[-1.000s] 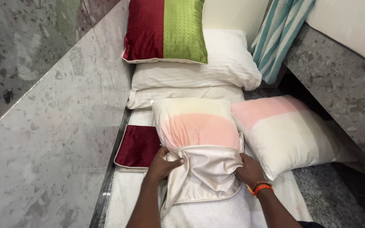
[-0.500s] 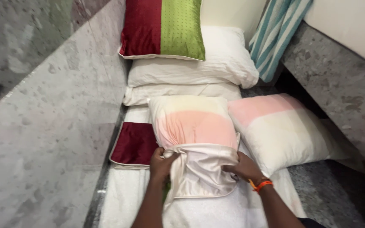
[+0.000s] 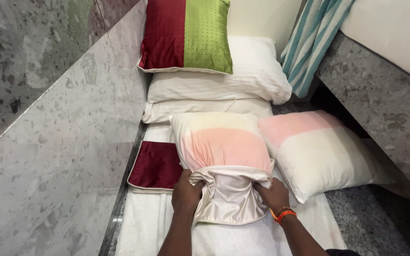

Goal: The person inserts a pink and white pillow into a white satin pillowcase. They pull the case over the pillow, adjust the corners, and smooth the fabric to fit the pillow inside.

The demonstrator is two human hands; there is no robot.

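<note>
both hands are at the mouth of the cream satin cover (image 3: 226, 204), left hand (image 3: 186, 192) clenched on its bunched edge, right hand (image 3: 272, 194) gripping the other side. the pillow insert (image 3: 221, 142), cream with a pink band, sits mid-mattress (image 3: 143, 227) and looks barely started, only its near end inside, most of it bare. the cover is wrinkled, slack and glossy. a maroon cover (image 3: 155, 166) lies flat just left, another pink-banded pillow (image 3: 319, 151) to the right.
</note>
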